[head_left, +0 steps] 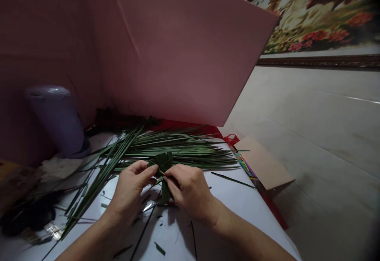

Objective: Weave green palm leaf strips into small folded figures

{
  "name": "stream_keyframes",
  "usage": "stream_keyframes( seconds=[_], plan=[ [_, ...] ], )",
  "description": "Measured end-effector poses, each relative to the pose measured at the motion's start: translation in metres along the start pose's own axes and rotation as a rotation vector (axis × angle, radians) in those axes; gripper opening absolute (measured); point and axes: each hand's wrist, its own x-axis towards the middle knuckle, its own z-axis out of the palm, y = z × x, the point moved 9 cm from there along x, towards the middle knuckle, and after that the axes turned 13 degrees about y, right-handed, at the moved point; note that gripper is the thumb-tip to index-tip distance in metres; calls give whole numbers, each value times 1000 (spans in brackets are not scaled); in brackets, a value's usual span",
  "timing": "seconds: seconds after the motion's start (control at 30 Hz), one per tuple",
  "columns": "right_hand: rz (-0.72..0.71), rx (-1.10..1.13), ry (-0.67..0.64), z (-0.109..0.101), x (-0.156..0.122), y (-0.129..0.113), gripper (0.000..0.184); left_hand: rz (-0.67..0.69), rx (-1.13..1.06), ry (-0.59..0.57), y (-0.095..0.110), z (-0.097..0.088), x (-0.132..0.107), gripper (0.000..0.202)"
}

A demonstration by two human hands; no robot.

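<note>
My left hand [130, 190] and my right hand [187, 188] meet over a white table [237, 205]. Together they pinch a small folded piece of green leaf strips [163, 162], held just above the table. The left thumb and forefinger grip its left side. The right fingers close on its lower right, where a strip hangs down. Behind it lies a spread pile of long green leaf strips [178, 146].
A purple container [57, 118] stands at the back left. A pink board [184, 51] leans upright behind the pile. A brown cardboard piece [264, 162] with coloured items and red plastic sits at the table's right edge. Dark clutter [26, 213] lies at the left. Scissors lie under my hands.
</note>
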Motion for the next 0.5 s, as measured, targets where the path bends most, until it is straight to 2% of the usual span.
stream_keyframes(
  seconds=[0.5],
  plan=[
    [3,95,47,2,-3,2,15,-64,0,-12,-5,2,-3,21]
  ],
)
